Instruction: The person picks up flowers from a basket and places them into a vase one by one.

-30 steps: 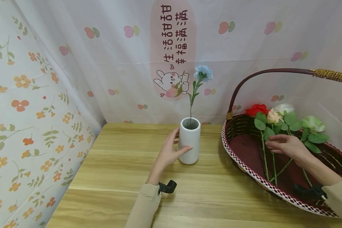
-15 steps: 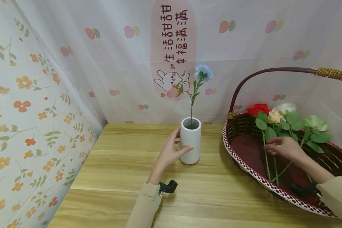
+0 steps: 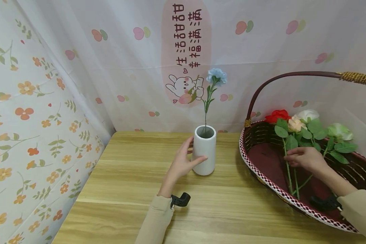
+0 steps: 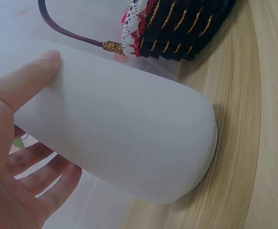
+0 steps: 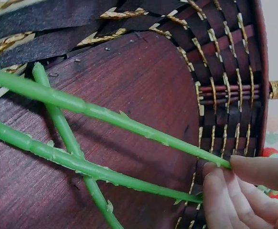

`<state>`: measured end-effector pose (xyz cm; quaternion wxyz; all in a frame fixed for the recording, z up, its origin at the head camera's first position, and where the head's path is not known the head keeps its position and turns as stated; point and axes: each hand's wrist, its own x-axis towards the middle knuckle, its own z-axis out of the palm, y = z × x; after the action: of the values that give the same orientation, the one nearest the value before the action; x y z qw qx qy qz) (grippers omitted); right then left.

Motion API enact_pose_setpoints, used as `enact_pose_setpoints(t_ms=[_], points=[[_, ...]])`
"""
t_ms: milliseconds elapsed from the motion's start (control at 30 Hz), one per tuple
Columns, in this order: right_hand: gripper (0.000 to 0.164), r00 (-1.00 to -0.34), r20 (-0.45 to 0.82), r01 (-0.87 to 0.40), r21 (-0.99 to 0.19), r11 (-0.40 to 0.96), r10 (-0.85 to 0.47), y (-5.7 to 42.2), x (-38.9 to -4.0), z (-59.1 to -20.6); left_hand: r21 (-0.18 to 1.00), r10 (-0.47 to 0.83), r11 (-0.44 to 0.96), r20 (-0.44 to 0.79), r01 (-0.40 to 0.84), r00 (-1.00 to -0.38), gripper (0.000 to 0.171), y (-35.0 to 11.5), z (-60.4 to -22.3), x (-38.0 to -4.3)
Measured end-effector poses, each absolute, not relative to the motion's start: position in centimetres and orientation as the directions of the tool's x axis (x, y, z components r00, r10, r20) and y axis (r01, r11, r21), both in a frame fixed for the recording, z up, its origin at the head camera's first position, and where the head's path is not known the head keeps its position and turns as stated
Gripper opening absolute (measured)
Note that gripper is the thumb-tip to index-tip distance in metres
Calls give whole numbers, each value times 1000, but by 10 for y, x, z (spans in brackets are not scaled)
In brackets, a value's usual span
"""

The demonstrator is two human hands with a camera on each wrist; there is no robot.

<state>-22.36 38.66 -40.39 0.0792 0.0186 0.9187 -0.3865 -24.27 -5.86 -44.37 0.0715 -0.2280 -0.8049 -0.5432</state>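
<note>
A white vase [image 3: 205, 156] stands upright on the wooden table. My left hand [image 3: 181, 161] holds it from the left, thumb on the front and fingers behind. One light blue carnation [image 3: 216, 76] rises from the vase's mouth. Over the wicker basket [image 3: 263, 159], my right hand [image 3: 307, 159] pinches a green stem [image 5: 148, 133] between thumb and fingertips. That stem seems to lead up to the red rose [image 3: 277, 116]. A second stem [image 5: 96, 169] passes close under the fingers, and a third crosses beneath both.
A peach rose [image 3: 295, 125], a white rose [image 3: 310, 114] and a pale green flower [image 3: 340, 132] lie against the basket's back rim. The basket's tall handle [image 3: 280, 77] arches over it. Patterned cloth [image 3: 125, 78] hangs behind the table and along its left side.
My right hand has moved slightly left and down onto the stem, its fingers closing on it, and the stem has shifted a little. The left hand stays on the vase.
</note>
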Motion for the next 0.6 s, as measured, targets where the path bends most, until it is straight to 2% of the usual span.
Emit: enact_pose_setpoints(t_ms=[167,500,600], points=[[49,-987,-161,125,-782,611,-5,389,-222,-405,843,289,310,357,439,-888,84,-58,-444,-243],[48,-992,-126,103,-810,577,0,386,-220,-395,836,279,339,348,431,-895,84,-58,-445,-243],[41,-993,-114,88,-840,535,-15,387,-220,-390,836,281,340,348,432,-895,84,-57,-445,-243]])
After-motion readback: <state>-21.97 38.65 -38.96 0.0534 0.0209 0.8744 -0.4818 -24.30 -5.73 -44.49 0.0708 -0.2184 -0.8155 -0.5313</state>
